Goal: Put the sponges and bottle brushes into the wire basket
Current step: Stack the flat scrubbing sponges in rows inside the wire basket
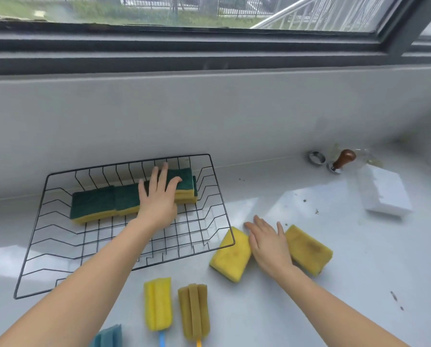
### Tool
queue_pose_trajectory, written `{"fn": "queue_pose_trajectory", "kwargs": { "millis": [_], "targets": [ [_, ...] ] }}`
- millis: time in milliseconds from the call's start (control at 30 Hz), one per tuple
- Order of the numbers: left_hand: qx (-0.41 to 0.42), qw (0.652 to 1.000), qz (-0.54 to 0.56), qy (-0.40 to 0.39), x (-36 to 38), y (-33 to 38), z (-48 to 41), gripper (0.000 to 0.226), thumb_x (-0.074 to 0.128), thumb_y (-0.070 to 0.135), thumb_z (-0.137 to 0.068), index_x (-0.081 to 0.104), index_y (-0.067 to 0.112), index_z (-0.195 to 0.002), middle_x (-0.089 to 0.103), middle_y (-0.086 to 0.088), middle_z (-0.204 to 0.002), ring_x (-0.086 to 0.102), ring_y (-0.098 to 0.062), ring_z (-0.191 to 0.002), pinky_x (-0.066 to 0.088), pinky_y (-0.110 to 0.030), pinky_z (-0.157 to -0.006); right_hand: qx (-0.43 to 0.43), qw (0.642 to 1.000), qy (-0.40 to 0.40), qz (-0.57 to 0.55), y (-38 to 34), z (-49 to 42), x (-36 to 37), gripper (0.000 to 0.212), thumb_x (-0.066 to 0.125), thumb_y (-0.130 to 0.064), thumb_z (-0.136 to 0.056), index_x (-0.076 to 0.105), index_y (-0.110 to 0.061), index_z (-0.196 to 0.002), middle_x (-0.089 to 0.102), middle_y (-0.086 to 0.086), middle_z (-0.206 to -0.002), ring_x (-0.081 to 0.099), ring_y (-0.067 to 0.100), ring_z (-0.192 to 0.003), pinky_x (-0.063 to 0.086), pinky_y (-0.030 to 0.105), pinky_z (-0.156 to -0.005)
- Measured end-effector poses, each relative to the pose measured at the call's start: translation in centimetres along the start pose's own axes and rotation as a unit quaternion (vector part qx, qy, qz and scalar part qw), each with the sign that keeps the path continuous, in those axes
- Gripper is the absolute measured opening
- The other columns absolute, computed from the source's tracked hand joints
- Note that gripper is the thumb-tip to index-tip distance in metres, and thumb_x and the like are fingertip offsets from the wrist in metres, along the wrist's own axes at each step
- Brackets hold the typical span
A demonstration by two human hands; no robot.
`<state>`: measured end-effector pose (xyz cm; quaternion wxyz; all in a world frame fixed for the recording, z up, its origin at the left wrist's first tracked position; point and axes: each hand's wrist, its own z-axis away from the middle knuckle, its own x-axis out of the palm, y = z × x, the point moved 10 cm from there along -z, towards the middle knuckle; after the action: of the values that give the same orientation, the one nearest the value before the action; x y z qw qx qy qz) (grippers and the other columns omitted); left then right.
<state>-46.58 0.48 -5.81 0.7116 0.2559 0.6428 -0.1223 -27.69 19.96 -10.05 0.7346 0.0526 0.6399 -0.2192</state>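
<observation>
A black wire basket (46, 246) lies on the white counter. Inside, along its far side, sit green-topped yellow sponges: one at the left (91, 205), one in the middle (126, 199), and a stack at the right (184, 186). My left hand (158, 196) rests flat on the stack and the middle sponge, fingers spread. My right hand (268, 242) lies flat on the counter between two yellow sponges (232, 255) (308, 249). Three bottle brushes lie near the front edge: yellow (158, 304), tan (193, 311) and blue (109, 336).
At the right stand a white block (384, 194), a wooden-handled tamper (342, 160) and a metal ring (316, 157). A grey wall and window sill run behind the basket. Dark crumbs dot the counter at the right.
</observation>
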Motion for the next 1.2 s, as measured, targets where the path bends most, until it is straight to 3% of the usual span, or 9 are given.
{"fn": "queue_pose_trajectory", "kwargs": {
  "millis": [167, 333, 433, 533, 633, 767, 900, 1033, 1200],
  "targets": [
    [0.008, 1.000, -0.011, 0.016, -0.6, 1.3, 1.5, 0.067, 0.054, 0.019, -0.084, 0.022, 0.021, -0.143, 0.021, -0.009, -0.149, 0.012, -0.030, -0.139, 0.012, -0.053, -0.115, -0.013, 0.999, -0.030, 0.012, -0.1, -0.3, 0.1, 0.035, 0.029, -0.025, -0.098, 0.044, -0.027, -0.128, 0.033, 0.002, -0.153, 0.031, 0.014, -0.140, 0.008, 0.047, -0.117],
    [0.010, 0.998, 0.060, -0.033, -1.7, 1.1, 3.1, 0.076, 0.053, 0.013, -0.087, 0.009, 0.024, -0.147, 0.012, -0.004, -0.157, 0.001, -0.024, -0.146, 0.000, -0.053, -0.117, -0.030, 0.997, -0.035, 0.057, -0.7, -0.8, -0.2, 0.033, 0.029, -0.025, -0.096, 0.044, -0.020, -0.125, 0.046, 0.006, -0.139, 0.045, 0.020, -0.127, 0.011, 0.047, -0.117],
    [0.009, 0.991, 0.115, 0.071, -5.1, 3.1, 5.8, 0.066, 0.056, 0.013, -0.086, 0.025, 0.017, -0.143, 0.029, -0.008, -0.150, 0.024, -0.027, -0.140, 0.022, -0.047, -0.115, -0.037, 0.996, -0.049, 0.068, -1.1, -0.8, 0.0, 0.036, 0.027, -0.026, -0.096, 0.041, -0.019, -0.129, 0.044, 0.008, -0.140, 0.044, 0.021, -0.128, 0.009, 0.049, -0.117],
    [0.056, 0.955, 0.226, 0.182, -7.8, 8.0, 10.7, 0.041, 0.052, 0.004, -0.083, 0.050, 0.018, -0.121, 0.056, 0.001, -0.117, 0.052, -0.017, -0.108, 0.045, -0.035, -0.090, -0.033, 0.994, -0.074, 0.080, -1.1, -0.7, 0.2, 0.042, 0.025, -0.027, -0.097, 0.035, -0.018, -0.137, 0.036, 0.012, -0.147, 0.039, 0.024, -0.132, 0.005, 0.052, -0.118],
    [0.145, 0.960, 0.231, 0.064, -4.0, 14.9, 15.3, 0.037, 0.047, 0.011, -0.083, 0.049, 0.024, -0.118, 0.059, 0.006, -0.110, 0.053, -0.013, -0.104, 0.045, -0.033, -0.091, -0.037, 0.984, -0.120, 0.128, -1.2, -0.3, 0.6, 0.048, 0.023, -0.031, -0.097, 0.028, -0.017, -0.142, 0.029, 0.017, -0.151, 0.035, 0.028, -0.136, -0.001, 0.055, -0.117],
    [0.110, 0.978, 0.102, -0.143, 5.0, 16.9, 19.2, 0.064, 0.048, 0.028, -0.084, 0.022, 0.022, -0.142, 0.016, -0.003, -0.156, 0.014, -0.018, -0.143, 0.015, -0.036, -0.118, -0.050, 0.969, -0.167, 0.177, -1.1, 1.8, 1.0, 0.058, 0.023, -0.041, -0.094, 0.017, -0.022, -0.149, 0.020, 0.023, -0.154, 0.028, 0.033, -0.139, -0.008, 0.057, -0.116],
    [0.057, 0.986, 0.048, -0.146, 6.2, 15.9, 19.4, 0.070, 0.052, 0.030, -0.083, 0.017, 0.023, -0.144, -0.004, -0.005, -0.159, 0.008, -0.022, -0.145, 0.019, -0.038, -0.116, -0.080, 0.956, -0.208, 0.190, -0.8, 4.0, 0.8, 0.064, 0.031, -0.051, -0.088, 0.025, -0.024, -0.146, 0.031, 0.024, -0.149, 0.037, 0.034, -0.134, -0.008, 0.060, -0.115],
    [-0.004, 0.989, 0.032, -0.145, 6.2, 15.4, 18.8, 0.078, 0.056, 0.027, -0.077, 0.015, 0.032, -0.143, 0.004, -0.001, -0.158, 0.020, -0.026, -0.139, 0.033, -0.041, -0.105, -0.106, 0.979, -0.155, 0.085, -0.3, 4.8, -1.6, 0.049, 0.042, -0.041, -0.087, 0.042, -0.022, -0.132, 0.060, 0.010, -0.124, 0.050, 0.028, -0.123, -0.002, 0.061, -0.114],
    [-0.017, 0.991, -0.001, -0.129, 6.4, 16.4, 18.7, 0.079, 0.060, 0.035, -0.067, 0.022, 0.031, -0.136, 0.029, 0.002, -0.138, 0.037, -0.026, -0.119, 0.042, -0.040, -0.088, -0.023, 0.991, -0.109, 0.068, 5.7, 5.2, -4.3, 0.056, 0.049, -0.026, -0.087, 0.031, -0.030, -0.139, 0.014, 0.015, -0.156, 0.013, 0.036, -0.143, 0.012, 0.063, -0.110]
  ]
}}
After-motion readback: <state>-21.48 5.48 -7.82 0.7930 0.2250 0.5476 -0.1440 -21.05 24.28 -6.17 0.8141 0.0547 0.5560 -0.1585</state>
